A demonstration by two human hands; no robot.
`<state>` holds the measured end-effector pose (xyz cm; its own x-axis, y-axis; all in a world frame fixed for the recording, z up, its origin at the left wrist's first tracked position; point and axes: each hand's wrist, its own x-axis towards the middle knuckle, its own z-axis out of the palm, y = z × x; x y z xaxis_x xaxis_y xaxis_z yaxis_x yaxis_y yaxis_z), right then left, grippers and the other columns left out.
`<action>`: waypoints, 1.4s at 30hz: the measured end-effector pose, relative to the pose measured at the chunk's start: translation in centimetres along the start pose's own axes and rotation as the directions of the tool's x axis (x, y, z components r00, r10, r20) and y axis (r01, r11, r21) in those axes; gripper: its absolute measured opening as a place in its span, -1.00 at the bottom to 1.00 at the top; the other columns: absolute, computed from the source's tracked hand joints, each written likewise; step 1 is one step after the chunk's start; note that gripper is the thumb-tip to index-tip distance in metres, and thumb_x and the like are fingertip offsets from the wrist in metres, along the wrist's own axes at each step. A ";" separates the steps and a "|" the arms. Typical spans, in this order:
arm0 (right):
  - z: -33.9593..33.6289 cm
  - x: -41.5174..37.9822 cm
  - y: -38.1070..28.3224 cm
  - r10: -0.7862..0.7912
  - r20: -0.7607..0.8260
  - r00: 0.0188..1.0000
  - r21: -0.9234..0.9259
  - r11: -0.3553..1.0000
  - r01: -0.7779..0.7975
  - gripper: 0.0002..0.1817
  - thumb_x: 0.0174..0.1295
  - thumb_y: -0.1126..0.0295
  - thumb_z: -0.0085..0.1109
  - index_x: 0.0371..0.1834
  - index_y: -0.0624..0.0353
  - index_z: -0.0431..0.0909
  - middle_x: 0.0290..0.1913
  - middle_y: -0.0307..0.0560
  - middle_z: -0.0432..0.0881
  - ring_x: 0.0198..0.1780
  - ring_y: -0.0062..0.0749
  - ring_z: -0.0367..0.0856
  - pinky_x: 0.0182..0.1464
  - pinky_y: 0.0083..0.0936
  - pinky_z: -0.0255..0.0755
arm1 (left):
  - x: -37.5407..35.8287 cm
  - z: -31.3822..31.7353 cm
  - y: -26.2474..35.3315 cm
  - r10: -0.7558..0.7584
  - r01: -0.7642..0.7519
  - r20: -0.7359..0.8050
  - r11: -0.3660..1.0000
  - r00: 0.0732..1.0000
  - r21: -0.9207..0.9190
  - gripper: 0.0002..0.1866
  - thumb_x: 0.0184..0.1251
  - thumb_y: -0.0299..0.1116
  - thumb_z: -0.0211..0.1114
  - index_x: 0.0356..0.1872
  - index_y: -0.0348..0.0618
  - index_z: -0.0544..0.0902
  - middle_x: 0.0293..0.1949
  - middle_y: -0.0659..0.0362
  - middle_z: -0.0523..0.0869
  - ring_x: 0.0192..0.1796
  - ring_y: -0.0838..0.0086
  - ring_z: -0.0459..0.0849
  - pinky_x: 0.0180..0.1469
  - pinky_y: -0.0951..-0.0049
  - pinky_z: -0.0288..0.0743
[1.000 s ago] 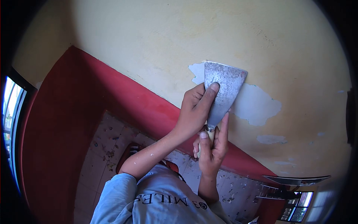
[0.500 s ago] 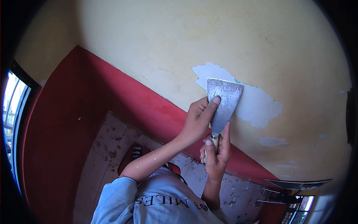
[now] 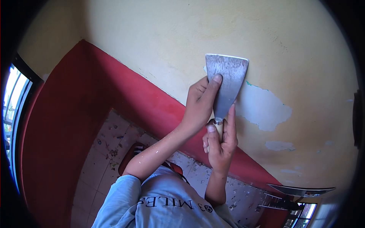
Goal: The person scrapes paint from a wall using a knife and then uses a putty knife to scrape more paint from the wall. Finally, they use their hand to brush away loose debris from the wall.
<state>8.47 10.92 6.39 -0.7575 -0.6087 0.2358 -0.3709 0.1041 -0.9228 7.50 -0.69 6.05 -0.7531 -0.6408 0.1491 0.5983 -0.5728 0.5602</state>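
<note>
A scraper [image 3: 231,79] with a wide, scuffed metal blade is held up in front of the wall, its broad edge upward. My right hand [image 3: 221,150] is wrapped round its pale handle, with the index finger stretched along the blade's side. My left hand [image 3: 198,100] pinches the blade, thumb on the face towards me and the fingers hidden behind. Behind the blade, a peeled whitish patch [image 3: 266,108] shows on the yellowish wall [image 3: 152,41]. Whether the blade's edge touches the paint is hard to tell.
Below the yellow paint runs a red band [image 3: 152,89], meeting a red wall [image 3: 64,114] at the left corner. Paint flakes litter the tiled floor [image 3: 108,152]. A barred window [image 3: 15,102] stands far left. A smaller peeled spot [image 3: 279,146] lies lower right.
Both hands have moved up the wall with the scraper. Its blade now covers most of the patch's upper left part and reaches above it. The grip looks the same.
</note>
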 end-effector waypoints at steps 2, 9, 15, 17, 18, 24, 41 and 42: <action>0.8 0.4 0.4 -0.071 -0.003 0.997 -0.008 0.997 0.071 -0.35 0.21 0.59 -0.07 0.37 0.23 -0.07 -0.41 -0.24 0.41 -0.56 -0.74 0.28 -0.55 -0.76 0.26 | 0.2 0.0 0.1 -0.023 0.024 -0.004 0.999 1.000 0.038 -0.64 0.39 -0.17 -0.03 -0.39 -0.28 0.53 -0.55 0.27 0.58 -0.50 0.73 0.45 -0.47 0.70 0.30; -3.7 -5.4 5.0 0.153 -0.091 0.984 0.042 0.988 -0.150 -0.38 0.21 0.60 -0.09 0.35 0.27 -0.06 -0.41 -0.17 0.44 -0.60 -0.73 0.31 -0.63 -0.77 0.23 | -4.6 -2.3 -7.0 -0.269 0.259 0.107 0.961 0.957 0.096 -0.62 0.41 -0.15 -0.07 -0.36 -0.27 0.54 -0.54 0.30 0.56 -0.49 0.75 0.41 -0.46 0.68 0.29; -4.4 -4.0 2.7 0.055 -0.088 0.995 -0.116 0.991 -0.065 -0.45 0.23 0.55 -0.08 0.31 0.31 0.07 -0.46 -0.20 0.45 -0.62 -0.73 0.28 -0.60 -0.75 0.24 | -3.7 -0.9 -5.5 -0.233 0.233 0.103 0.972 0.967 0.015 -0.62 0.41 -0.12 -0.08 -0.36 -0.23 0.53 -0.56 0.32 0.54 -0.52 0.75 0.41 -0.48 0.68 0.29; -2.8 -2.4 1.4 0.002 -0.070 0.998 -0.179 0.984 -0.014 -0.47 0.22 0.55 -0.06 0.28 0.35 0.11 -0.50 -0.25 0.46 -0.61 -0.73 0.28 -0.56 -0.74 0.25 | -2.6 -0.9 -4.0 -0.164 0.165 0.066 0.986 0.984 -0.007 -0.62 0.42 -0.11 -0.10 -0.37 -0.22 0.52 -0.55 0.31 0.56 -0.52 0.75 0.43 -0.48 0.68 0.31; -3.1 -2.4 0.8 0.031 -0.065 0.997 -0.203 0.978 -0.044 -0.48 0.21 0.56 -0.06 0.27 0.36 0.13 -0.50 -0.24 0.47 -0.60 -0.73 0.29 -0.55 -0.74 0.25 | -2.6 -0.8 -4.2 -0.194 0.196 0.075 0.980 0.978 -0.023 -0.62 0.42 -0.11 -0.10 -0.35 -0.22 0.51 -0.52 0.29 0.56 -0.50 0.72 0.45 -0.44 0.66 0.33; -5.6 -2.0 -0.8 0.115 -0.026 0.993 -0.336 0.935 -0.117 -0.51 0.18 0.59 -0.06 0.23 0.39 0.20 -0.46 -0.19 0.50 -0.53 -0.70 0.33 -0.51 -0.72 0.28 | -3.0 -1.1 -6.0 -0.236 0.251 0.142 0.963 0.961 -0.097 -0.59 0.42 -0.08 -0.12 -0.35 -0.22 0.52 -0.51 0.29 0.57 -0.49 0.73 0.47 -0.44 0.68 0.34; -3.7 -2.0 2.6 0.122 -0.028 0.992 -0.198 0.972 -0.125 -0.52 0.18 0.52 0.05 0.19 0.37 0.26 -0.43 -0.20 0.50 -0.52 -0.70 0.35 -0.45 -0.75 0.32 | -0.3 -5.9 -4.1 0.084 -0.060 -0.167 0.988 0.982 0.142 -0.82 0.29 -0.32 0.14 -0.40 -0.23 0.51 -0.53 0.27 0.58 -0.51 0.72 0.43 -0.46 0.67 0.29; -4.8 -3.1 3.1 0.156 -0.084 0.984 -0.164 0.972 -0.168 -0.52 0.18 0.54 0.03 0.20 0.36 0.25 -0.44 -0.19 0.50 -0.55 -0.71 0.34 -0.50 -0.75 0.30 | -0.4 -6.2 -3.9 0.118 -0.082 -0.220 0.983 0.968 0.166 -0.84 0.28 -0.34 0.15 -0.36 -0.23 0.51 -0.49 0.25 0.59 -0.49 0.71 0.44 -0.42 0.67 0.31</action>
<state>7.11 16.95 4.26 -0.8484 -0.5171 0.1132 -0.3212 0.3330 -0.8865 7.19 -1.42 -1.25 -0.5989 -0.8002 0.0315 0.6042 -0.4257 0.6736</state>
